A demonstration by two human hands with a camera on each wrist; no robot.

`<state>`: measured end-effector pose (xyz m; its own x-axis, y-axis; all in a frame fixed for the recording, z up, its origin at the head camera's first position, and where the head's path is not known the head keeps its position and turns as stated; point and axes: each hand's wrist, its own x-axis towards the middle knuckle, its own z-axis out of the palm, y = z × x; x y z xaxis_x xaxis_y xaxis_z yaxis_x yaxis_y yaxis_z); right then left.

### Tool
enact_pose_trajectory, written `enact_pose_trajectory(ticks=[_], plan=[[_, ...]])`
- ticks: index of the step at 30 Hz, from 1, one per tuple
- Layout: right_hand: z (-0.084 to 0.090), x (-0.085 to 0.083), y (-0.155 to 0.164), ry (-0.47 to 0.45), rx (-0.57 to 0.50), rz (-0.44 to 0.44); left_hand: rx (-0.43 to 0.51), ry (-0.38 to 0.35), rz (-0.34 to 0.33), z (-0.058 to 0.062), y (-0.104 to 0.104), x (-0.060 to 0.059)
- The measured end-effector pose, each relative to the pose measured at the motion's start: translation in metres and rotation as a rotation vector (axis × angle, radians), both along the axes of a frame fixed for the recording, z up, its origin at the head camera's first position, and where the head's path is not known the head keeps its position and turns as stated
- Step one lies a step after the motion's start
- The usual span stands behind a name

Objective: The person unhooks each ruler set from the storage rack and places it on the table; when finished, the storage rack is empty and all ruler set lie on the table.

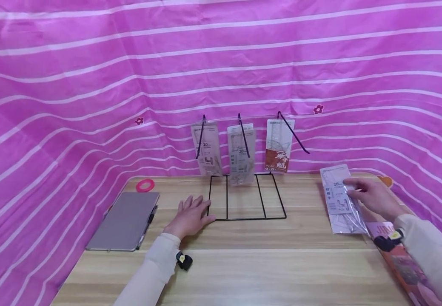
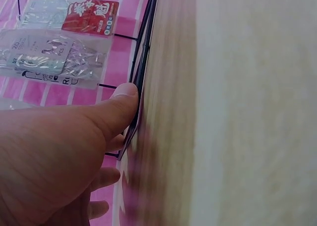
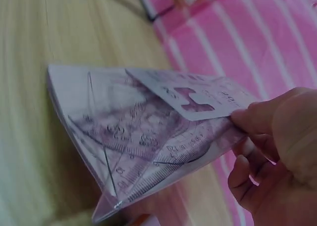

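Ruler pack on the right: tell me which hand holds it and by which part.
The right hand pinches the ruler pack by its top header edge, lifting that end off the table.

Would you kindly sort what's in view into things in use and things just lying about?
In use: ruler pack pinched by right hand; wire rack steadied by left hand; three hanging packs.
Lying about: grey notebook; pink tape ring; orange booklet.
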<state>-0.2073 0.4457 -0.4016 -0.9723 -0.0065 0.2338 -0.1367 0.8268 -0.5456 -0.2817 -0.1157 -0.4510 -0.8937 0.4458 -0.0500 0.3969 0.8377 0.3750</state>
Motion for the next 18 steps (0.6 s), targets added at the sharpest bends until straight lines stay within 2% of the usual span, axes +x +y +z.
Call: enact_pose_trajectory(ticks=[4,7,11,14,18], plan=[[-0.012,-0.019,0.001,-0.101,0.046,0.019,0.002,-0.002,0.010,-0.002,-0.004,0.002],[-0.020,-0.028,-0.001,-0.160,0.056,0.008,0.005,-0.010,0.012,-0.002,-0.005,0.003],[-0.029,-0.033,-0.007,-0.258,-0.102,-0.035,0.021,-0.011,0.002,-0.001,-0.004,0.003],[-0.032,-0.034,-0.012,-0.315,-0.159,-0.082,0.029,-0.004,-0.002,0.000,-0.002,0.002],[-0.034,-0.034,-0.016,-0.255,0.060,-0.142,0.026,-0.005,0.006,0.000,-0.001,0.001]])
